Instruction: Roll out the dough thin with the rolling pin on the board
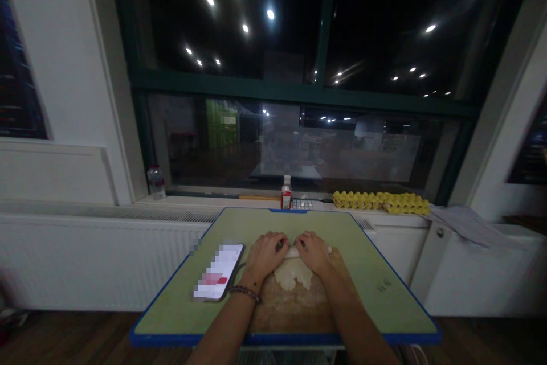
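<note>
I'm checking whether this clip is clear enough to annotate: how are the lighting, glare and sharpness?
In the head view, the light is dim; bright spots and faint streaks dot the dark window; the phone glows, partly pixelated; the left hand, right hand and dough read clearly enough, though slightly soft; the outer edges look blurrier.

Room type: indoor, classroom- or office-like; exact kind cannot be told
Desk (pixel 376 314): single, pale green top, blue edging, school pattern
Desk use: food work, brown board (pixel 294 316) bearing flattened dough (pixel 294 275)
Window (pixel 239 85): large, dark green frame, panes black and dotted with lights
Heating: white panel radiator (pixel 102 265), low beneath the ledge
Papers (pixel 470 225): loose sheets, right-hand ledge
Floor (pixel 94 336): dark, wood-look
</note>
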Motion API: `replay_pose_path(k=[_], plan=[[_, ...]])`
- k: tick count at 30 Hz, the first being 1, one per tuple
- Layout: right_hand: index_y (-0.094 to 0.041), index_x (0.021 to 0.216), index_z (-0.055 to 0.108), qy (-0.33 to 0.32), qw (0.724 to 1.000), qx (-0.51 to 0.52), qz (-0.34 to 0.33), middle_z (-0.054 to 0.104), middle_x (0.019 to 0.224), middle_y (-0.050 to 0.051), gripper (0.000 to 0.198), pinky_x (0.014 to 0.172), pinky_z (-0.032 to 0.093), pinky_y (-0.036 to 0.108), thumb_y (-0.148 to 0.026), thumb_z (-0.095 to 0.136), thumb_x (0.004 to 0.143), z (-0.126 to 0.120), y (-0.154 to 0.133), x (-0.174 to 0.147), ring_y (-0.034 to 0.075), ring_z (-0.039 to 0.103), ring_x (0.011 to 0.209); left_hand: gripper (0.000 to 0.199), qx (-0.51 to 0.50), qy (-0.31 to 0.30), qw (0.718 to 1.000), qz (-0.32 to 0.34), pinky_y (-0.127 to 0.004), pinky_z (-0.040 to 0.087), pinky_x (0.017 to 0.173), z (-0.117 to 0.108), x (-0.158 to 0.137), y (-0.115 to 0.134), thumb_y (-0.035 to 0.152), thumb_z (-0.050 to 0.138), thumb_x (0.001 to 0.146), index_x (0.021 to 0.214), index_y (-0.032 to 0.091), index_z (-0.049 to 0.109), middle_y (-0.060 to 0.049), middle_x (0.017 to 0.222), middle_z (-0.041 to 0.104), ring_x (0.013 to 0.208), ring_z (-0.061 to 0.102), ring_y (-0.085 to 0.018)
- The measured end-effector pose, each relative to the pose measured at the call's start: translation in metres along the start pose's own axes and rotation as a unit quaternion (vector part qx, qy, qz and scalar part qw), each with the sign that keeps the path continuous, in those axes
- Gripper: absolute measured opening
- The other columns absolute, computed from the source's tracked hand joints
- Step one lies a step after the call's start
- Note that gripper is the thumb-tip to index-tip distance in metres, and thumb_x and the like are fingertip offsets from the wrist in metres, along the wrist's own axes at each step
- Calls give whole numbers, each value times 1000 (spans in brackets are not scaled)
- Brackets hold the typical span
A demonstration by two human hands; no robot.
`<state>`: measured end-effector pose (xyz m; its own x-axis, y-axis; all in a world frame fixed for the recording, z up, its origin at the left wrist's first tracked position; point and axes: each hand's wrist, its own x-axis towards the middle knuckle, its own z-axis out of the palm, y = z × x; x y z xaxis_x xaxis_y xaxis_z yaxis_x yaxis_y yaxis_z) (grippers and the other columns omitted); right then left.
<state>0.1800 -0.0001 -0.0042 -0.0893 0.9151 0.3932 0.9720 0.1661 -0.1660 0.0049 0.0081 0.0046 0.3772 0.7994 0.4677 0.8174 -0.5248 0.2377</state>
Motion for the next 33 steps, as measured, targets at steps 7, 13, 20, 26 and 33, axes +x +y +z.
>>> replay_pose_path(k=[7,13,20,26,33], plan=[[-21,104,72,-33,998,-24,50,72,107,9,36,83,43,26,-27,37,98,-5,5,-2,18,65,96,24,38,-42,998,-29,-33,43,91,-2,-2,5,36,47,96,102,28,68,-5,98,70,97,63,-22],[-23,109,70,-60,996,-27,53,73,109,6,35,85,42,24,-32,38,99,-3,9,2,16,65,98,23,34,-31,999,-1,-33,42,93,-6,-1,7,30,47,96,107,25,66,-5,103,71,100,63,-21],[-24,103,72,-61,996,-32,49,73,108,7,36,83,43,27,-33,37,99,-12,2,-2,19,67,96,23,97,-33,994,28,-34,45,82,-6,-3,11,31,45,96,97,25,67,-5,91,72,89,65,-23],[-23,101,72,-46,998,-29,32,74,104,6,35,84,42,28,-31,38,98,-17,-1,-5,19,66,95,27,95,-42,994,45,-34,44,81,-10,-4,14,30,43,97,90,23,68,-4,92,73,87,66,-22],[-21,116,68,-18,1000,-11,-11,66,124,7,35,101,36,31,-28,38,99,-12,-2,-5,20,54,119,26,95,-36,994,45,-37,42,92,-3,-3,15,33,44,98,104,21,66,-6,111,69,108,58,-25]])
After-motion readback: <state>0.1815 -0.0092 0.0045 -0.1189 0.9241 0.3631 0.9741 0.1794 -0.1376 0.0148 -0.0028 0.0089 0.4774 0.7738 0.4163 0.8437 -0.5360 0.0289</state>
